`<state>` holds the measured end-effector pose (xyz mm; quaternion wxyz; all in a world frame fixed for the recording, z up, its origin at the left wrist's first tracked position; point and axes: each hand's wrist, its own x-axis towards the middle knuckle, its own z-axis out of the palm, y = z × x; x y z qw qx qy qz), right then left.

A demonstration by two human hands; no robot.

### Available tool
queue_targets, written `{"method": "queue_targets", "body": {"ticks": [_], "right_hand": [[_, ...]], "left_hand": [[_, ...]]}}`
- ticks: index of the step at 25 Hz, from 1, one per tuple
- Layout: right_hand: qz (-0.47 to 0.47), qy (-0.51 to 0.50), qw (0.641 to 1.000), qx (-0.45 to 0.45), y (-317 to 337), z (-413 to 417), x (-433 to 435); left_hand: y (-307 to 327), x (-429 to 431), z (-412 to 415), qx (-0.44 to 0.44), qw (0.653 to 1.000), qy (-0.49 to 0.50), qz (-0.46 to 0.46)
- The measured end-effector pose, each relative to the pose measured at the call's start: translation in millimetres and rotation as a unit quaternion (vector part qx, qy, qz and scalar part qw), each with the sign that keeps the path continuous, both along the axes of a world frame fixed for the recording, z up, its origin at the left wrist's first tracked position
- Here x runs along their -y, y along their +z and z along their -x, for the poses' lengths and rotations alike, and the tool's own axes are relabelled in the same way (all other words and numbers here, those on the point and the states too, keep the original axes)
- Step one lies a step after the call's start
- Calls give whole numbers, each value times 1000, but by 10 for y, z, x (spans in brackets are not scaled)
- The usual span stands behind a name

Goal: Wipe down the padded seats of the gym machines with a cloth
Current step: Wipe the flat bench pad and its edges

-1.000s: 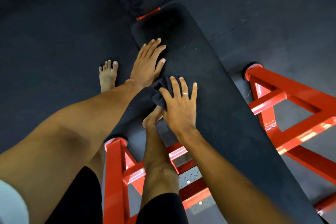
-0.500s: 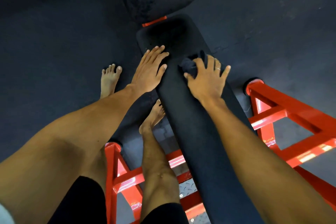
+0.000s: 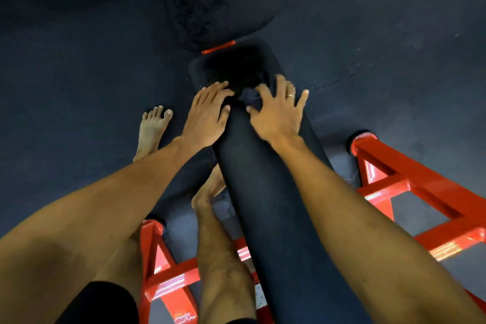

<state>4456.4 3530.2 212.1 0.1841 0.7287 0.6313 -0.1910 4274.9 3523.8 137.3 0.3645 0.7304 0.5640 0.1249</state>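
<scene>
Where the head view looks down along the long black bench (image 3: 263, 192), the right hand (image 3: 276, 113) lies near its far end with fingers spread wide, palm pressing a dark cloth (image 3: 248, 97) onto the padding. The cloth bunches up between thumb and forefinger, and most of it is hidden under the palm. The left hand (image 3: 207, 116) rests flat on the bench's left edge just beside it, fingers straight and close together, holding nothing; it seems to serve as a brace. Beyond the far end, past a short red bar, sits a second, wider pad (image 3: 218, 0) with a mottled surface, apart from the cloth. Red frame legs (image 3: 410, 184) stand below the bench on either side, and a bare foot (image 3: 153, 126) is planted on the dark floor (image 3: 79, 60) by the left edge. The step in hand looks like a wiping stroke over the far stretch of padding. To do it well, the palm should bear down evenly so the cloth slides flat rather than rolling into a lump, and opening the bunched fold would cover more width. Strokes should overlap from left edge to right edge and run off the rounded far corners, which are easy to miss. The bracing hand must lift for its own patch to be wiped.
</scene>
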Motion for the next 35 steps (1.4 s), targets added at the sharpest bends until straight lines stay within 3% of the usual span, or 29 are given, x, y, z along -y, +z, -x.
{"method": "queue_targets", "body": {"ticks": [4,8,12,16,19,23,28,35], "right_hand": [[-37,-89,995,15,213,-306,280],[-47,-8,999,3,317,-2,591],[-29,67,997,-32,-20,-4,31],[-24,-42,998,-38,-246,-319,-462],[-39,-118,992,-38,-71,-388,-163],[-33,-109,993,-39,140,-421,255],[-7,-71,997,-30,-172,-371,-241],[31,-48,994,-93,-688,-250,-1295]], "left_hand": [[24,-20,-89,-18,1000,8,-1],[58,-106,-158,-27,999,21,3],[2,-247,-289,-43,999,26,15],[-15,-431,-481,-69,994,60,64],[-20,-415,-608,-114,989,69,62],[-44,-411,-622,-156,985,58,48],[-62,-393,-648,-172,983,70,16],[-131,-445,-690,-180,980,81,1]]}}
